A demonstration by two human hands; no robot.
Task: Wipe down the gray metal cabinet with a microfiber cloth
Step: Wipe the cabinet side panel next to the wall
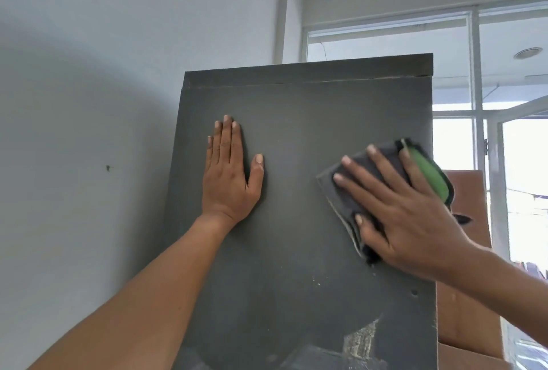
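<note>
We press the soft, limp cloth (382, 188) flat with our right hand (415, 215) (fingers spread); left hand (228, 174) braces the stiff cabinet (296, 251), fingers straight.

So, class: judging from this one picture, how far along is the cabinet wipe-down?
Done: nothing certain. In hand: right hand presses the cloth on the cabinet panel's right side; left hand lies flat on it. Left: the scuffed patch lower down.

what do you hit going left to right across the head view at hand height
white wall → left hand flat on the gray metal cabinet → right hand pressing the microfiber cloth → cardboard box → window
</note>
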